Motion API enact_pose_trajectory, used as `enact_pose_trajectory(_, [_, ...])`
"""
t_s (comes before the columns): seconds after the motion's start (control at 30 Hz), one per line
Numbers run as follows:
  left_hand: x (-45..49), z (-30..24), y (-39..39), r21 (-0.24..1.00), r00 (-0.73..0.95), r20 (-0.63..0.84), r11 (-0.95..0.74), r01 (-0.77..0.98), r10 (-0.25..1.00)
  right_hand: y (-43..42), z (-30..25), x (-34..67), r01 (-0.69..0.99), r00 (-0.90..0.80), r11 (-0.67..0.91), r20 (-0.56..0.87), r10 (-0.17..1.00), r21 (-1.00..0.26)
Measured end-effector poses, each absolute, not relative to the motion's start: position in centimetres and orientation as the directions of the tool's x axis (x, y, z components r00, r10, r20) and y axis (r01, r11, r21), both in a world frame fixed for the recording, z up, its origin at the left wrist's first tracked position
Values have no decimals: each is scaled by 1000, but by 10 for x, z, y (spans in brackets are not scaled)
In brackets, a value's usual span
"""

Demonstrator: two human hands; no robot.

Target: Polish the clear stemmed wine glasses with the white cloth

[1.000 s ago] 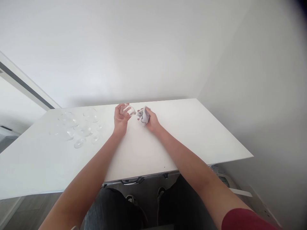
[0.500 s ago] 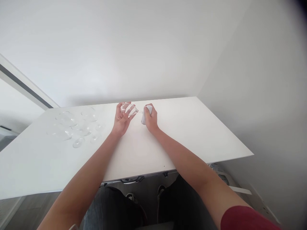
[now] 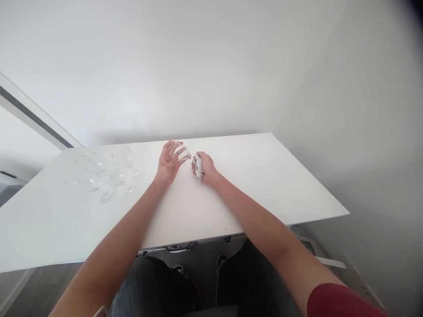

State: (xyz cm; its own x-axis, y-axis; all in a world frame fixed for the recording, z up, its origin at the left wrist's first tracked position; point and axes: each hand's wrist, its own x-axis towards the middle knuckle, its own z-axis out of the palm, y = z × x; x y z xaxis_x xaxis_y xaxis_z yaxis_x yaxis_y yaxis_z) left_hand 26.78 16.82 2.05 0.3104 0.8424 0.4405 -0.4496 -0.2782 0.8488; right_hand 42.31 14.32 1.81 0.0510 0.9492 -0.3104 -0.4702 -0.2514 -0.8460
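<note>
Glass (image 3: pixel 180 152) is being gripped by left hand (image 3: pixel 167 166), cloth (image 3: pixel 199 167) by right hand (image 3: pixel 208 167); wiping seemingly unfinished; status of other glasses (image 3: pixel 114 177) unclear.

Your left arm (image 3: pixel 115 237) and right arm (image 3: pixel 251 209) slant inward from near to far, your left hand (image 3: pixel 168 166) cupped with fingers (image 3: pixel 164 149) curved, just left of your right hand (image 3: pixel 206 166), which is curled inward.

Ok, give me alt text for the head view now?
A person's left grip holds a clear wine glass by the bowl, while the right grip holds a bunched pale cloth beside it. More clear wine glasses are grouped on the white table, to the left.
</note>
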Motion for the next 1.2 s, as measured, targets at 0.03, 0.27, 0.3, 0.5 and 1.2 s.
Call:
enact_pose_trajectory(0.03, [268,21,168,846,316,443,-274,-457,839,145,17,424,-506,-27,-321,-357,934,-800])
enact_pose_trajectory(0.27, [265,21,168,855,311,423,-262,-447,851,150,19,445,-475,-447,-543,-341,827,-692])
enact_pose_trajectory(0.3, [264,21,168,854,312,422,-259,-450,851,149,20,446,-442,-511,-570,-328,795,-693])
enact_pose_trajectory(0.5, [261,19,170,808,246,460,-288,-513,853,149,15,436,-52,195,-159,-167,967,-986])
enact_pose_trajectory(1.2, [261,5,177,888,180,440,-396,-235,880,114,20,405,899,-336,346,83,938,-269])
